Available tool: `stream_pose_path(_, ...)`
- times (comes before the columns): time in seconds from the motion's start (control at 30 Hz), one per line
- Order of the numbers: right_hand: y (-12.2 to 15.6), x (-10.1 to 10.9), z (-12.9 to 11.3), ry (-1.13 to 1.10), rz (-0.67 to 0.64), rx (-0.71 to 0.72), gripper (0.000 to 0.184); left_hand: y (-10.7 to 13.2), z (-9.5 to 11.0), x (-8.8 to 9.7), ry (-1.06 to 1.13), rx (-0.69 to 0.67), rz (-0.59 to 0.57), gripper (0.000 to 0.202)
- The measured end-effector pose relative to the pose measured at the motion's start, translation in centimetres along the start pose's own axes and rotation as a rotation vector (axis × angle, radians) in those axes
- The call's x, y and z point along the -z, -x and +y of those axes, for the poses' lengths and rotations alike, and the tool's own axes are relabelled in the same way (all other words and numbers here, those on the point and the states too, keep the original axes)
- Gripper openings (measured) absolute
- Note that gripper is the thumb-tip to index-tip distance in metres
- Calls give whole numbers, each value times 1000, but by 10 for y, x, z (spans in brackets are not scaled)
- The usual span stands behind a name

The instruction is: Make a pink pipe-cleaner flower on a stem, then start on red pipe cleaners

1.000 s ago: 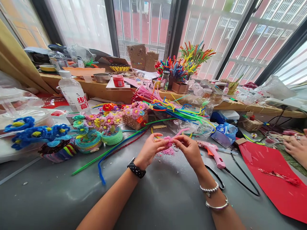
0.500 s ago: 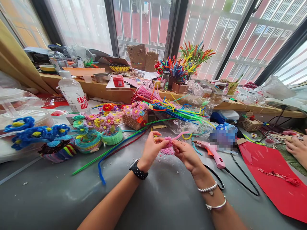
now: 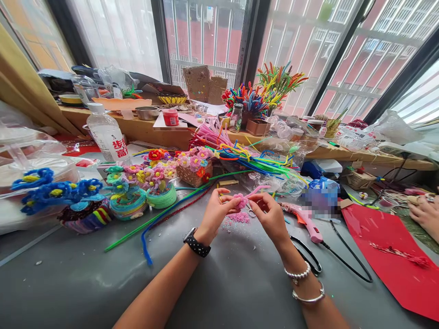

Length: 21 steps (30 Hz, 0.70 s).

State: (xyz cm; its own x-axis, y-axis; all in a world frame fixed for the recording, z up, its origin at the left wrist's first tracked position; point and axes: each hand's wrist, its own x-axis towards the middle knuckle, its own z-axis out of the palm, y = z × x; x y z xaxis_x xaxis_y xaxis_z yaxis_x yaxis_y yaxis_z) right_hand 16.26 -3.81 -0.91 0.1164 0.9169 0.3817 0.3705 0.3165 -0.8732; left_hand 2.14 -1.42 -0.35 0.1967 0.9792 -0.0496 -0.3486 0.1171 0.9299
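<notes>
Fingers of my left hand (image 3: 219,211) pinch a fuzzy pink pipe-cleaner piece (image 3: 241,201), curled into a small bunch. Close on its right, my right hand (image 3: 269,214) is closed at a pink pipe-cleaner strand (image 3: 259,189) that sticks out up and to the right. What lies inside the right fingertips is partly hidden. Beneath both hands, pink fuzz trimmings (image 3: 239,217) are scattered on the grey table (image 3: 219,283). A metal loop, perhaps a scissors handle (image 3: 251,211), shows beside the right fingers.
Pipe-cleaner flower pots (image 3: 161,194) stand left, near a water bottle (image 3: 109,135). Loose pipe cleaners (image 3: 254,157) pile up behind. To the right lie a pink glue gun (image 3: 310,226) with its cable, a red sheet (image 3: 387,256) and another person's hand (image 3: 425,212).
My right hand has drawn slightly right, away from the left fingers, so more of the pink bunch and the metal loop show. My left hand stays nearly still.
</notes>
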Motion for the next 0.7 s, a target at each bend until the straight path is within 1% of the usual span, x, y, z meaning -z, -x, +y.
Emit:
stream_pose_path(0.07,1,3,0,255,39,259,10,1,1,0,13,47,-11,43)
stream_pose_path(0.1,1,4,0,342,41,358,12,1,2,0,12,61,-20,42)
stream_pose_path(0.17,2,4,3,451,28,499,16,2,3,-1,2,78,-37,42)
stream_pose_path(0.23,4,4,7,518,33,577,18,3,3,-1,-4,80,-44,41)
stream_pose_path(0.33,5,3,11,595,63,641,19,3,2,-2,-9,63,-40,41)
stream_pose_path(0.43,5,1,11,663,96,696,16,3,0,-3,-30,-2,-30,40)
stream_pose_path(0.5,5,-1,10,687,112,718,13,3,-2,-4,-66,-88,-19,38)
stream_pose_path(0.57,5,-3,9,690,122,711,12,3,-4,-5,-150,-197,3,35)
stream_pose_path(0.7,7,-8,9,630,117,613,9,6,-8,-7,-411,-405,59,28)
